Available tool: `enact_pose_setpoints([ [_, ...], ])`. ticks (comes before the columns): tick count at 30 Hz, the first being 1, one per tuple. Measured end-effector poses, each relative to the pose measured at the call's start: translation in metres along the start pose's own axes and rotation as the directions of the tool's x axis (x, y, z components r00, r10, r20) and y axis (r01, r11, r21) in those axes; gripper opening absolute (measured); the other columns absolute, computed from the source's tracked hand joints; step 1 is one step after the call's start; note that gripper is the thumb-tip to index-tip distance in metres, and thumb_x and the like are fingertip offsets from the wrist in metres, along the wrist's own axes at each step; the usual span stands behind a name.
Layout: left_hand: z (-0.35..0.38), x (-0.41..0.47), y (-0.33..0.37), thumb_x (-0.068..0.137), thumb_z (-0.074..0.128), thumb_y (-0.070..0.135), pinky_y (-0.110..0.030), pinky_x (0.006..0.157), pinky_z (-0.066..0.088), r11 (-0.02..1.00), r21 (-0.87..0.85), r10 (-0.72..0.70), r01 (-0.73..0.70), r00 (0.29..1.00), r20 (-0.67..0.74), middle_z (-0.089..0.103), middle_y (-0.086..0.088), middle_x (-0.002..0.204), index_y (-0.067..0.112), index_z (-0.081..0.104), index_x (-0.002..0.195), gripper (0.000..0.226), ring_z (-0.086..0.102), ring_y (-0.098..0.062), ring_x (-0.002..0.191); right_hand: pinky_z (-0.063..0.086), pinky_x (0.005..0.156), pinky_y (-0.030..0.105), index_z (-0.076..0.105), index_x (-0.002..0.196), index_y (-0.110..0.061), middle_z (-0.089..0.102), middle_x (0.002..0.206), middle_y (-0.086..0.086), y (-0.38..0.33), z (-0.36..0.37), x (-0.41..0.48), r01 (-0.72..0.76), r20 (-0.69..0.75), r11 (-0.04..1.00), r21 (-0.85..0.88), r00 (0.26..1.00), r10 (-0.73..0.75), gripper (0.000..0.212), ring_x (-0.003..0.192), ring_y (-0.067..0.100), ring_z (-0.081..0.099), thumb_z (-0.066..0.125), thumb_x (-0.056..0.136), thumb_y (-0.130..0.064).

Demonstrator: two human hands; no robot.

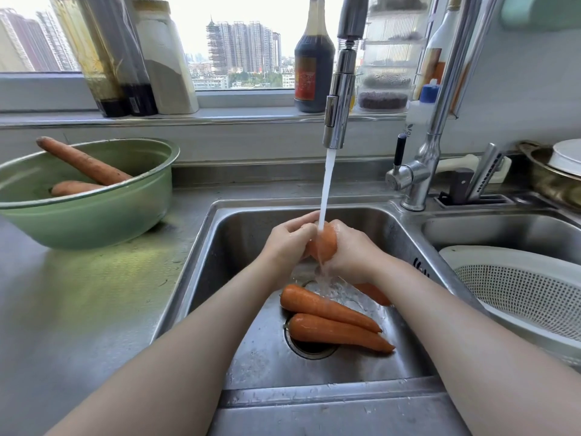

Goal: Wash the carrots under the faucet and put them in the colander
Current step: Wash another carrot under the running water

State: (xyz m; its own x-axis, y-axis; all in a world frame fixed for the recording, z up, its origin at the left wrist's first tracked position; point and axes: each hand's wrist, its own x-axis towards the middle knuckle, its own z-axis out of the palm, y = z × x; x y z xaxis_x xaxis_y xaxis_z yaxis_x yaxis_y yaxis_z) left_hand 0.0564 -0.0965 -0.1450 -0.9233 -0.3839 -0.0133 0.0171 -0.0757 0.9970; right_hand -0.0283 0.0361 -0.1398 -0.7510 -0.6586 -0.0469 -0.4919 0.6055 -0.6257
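Over the left sink basin (251,357), my left hand (289,243) and my right hand (352,250) both grip one orange carrot (325,243) under the stream running from the faucet (338,121). Its lower end shows below my right wrist. Two more carrots (327,309) lie side by side on the basin floor over the drain. A white colander (518,287) sits in the right basin and nothing shows inside it. A green bowl (85,215) on the counter at left holds two unwashed carrots (83,165).
Bottles and jars line the window sill behind the sink, with a dark sauce bottle (314,64) near the faucet. A knife block (471,187) stands behind the right basin, and a pot with a white plate (562,171) at far right. Steel counter (78,303) spreads to the left.
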Motion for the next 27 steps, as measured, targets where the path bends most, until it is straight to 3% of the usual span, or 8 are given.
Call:
enact_pose_setpoints([
  [3,-0.005,0.001,0.003,0.094,0.053,0.005,-0.048,0.092,0.061,1.000,-0.014,-0.016,0.016,1.000,-0.004,0.076,-0.012,0.109,0.035,0.079,0.109,0.043,0.071,-0.032,0.102,0.060,0.084,0.040,0.048,0.125,-0.034,0.066,0.109,-0.006,-0.003,0.000,0.000,0.004,-0.019,1.000,-0.008,1.000,-0.004,0.074,0.098,0.015,0.066,0.092,0.067,-0.022],
  [7,-0.014,-0.002,0.006,0.094,0.051,-0.004,-0.050,0.096,0.058,0.997,-0.049,-0.048,0.053,0.994,0.102,0.074,-0.010,0.112,0.030,0.077,0.112,0.047,0.069,-0.029,0.103,0.057,0.092,0.043,0.037,0.136,-0.032,0.065,0.111,-0.002,-0.003,-0.005,-0.001,0.025,0.037,0.997,-0.072,0.999,-0.022,0.084,0.102,0.019,0.065,0.091,0.073,-0.022],
  [11,-0.008,-0.004,0.006,0.095,0.056,-0.001,-0.042,0.081,0.063,0.995,-0.081,-0.052,0.053,0.999,0.016,0.072,-0.016,0.113,0.021,0.078,0.107,0.033,0.069,-0.030,0.101,0.058,0.091,0.041,0.035,0.142,-0.031,0.061,0.111,-0.003,-0.004,-0.009,-0.003,0.030,0.127,0.992,-0.122,0.992,-0.014,0.079,0.100,0.016,0.065,0.082,0.079,-0.023],
  [15,-0.006,-0.005,0.007,0.093,0.050,-0.010,-0.033,0.078,0.061,0.994,-0.089,-0.056,0.062,0.996,0.073,0.075,-0.011,0.105,0.012,0.075,0.113,0.039,0.069,-0.021,0.095,0.060,0.085,0.038,0.058,0.117,-0.030,0.068,0.105,-0.005,0.001,-0.010,-0.003,0.023,0.113,0.991,-0.129,0.994,-0.008,0.054,0.096,0.016,0.068,0.086,0.072,-0.022],
  [19,-0.009,-0.004,0.004,0.087,0.058,-0.010,-0.037,0.089,0.058,0.997,-0.003,-0.073,0.076,0.972,0.222,0.074,-0.015,0.108,0.011,0.075,0.116,0.039,0.070,-0.026,0.097,0.059,0.081,0.034,0.066,0.106,-0.034,0.069,0.101,-0.009,0.007,-0.010,-0.001,0.010,0.122,0.982,-0.191,0.992,0.013,0.058,0.095,0.015,0.069,0.098,0.058,-0.029],
  [23,-0.002,-0.002,0.000,0.087,0.075,0.008,-0.046,0.089,0.060,0.996,0.078,-0.042,0.037,0.997,0.058,0.078,-0.013,0.103,0.014,0.081,0.106,0.020,0.071,-0.030,0.094,0.051,0.104,0.044,0.061,0.120,-0.041,0.065,0.105,-0.016,-0.002,-0.008,-0.004,0.038,0.094,0.961,-0.275,0.995,-0.013,0.066,0.103,0.015,0.063,0.093,0.063,-0.034],
  [25,0.001,-0.001,0.003,0.082,0.073,0.007,-0.043,0.083,0.059,0.998,0.047,-0.047,0.047,0.999,0.001,0.076,-0.013,0.094,0.011,0.080,0.103,0.022,0.069,-0.028,0.088,0.035,0.114,0.054,0.055,0.130,-0.045,0.064,0.108,-0.017,-0.012,-0.008,-0.007,0.044,0.067,0.934,-0.354,0.998,-0.021,0.069,0.112,0.019,0.059,0.086,0.069,-0.037],
  [27,-0.002,-0.001,0.006,0.072,0.065,0.013,-0.045,0.084,0.060,0.997,0.049,-0.066,0.067,0.998,-0.020,0.076,-0.012,0.096,0.017,0.082,0.100,0.033,0.068,-0.025,0.089,0.031,0.113,0.058,0.052,0.130,-0.048,0.065,0.109,-0.016,-0.018,-0.008,-0.007,0.040,0.029,0.920,-0.390,0.999,-0.031,0.069,0.114,0.021,0.059,0.083,0.069,-0.044],
])
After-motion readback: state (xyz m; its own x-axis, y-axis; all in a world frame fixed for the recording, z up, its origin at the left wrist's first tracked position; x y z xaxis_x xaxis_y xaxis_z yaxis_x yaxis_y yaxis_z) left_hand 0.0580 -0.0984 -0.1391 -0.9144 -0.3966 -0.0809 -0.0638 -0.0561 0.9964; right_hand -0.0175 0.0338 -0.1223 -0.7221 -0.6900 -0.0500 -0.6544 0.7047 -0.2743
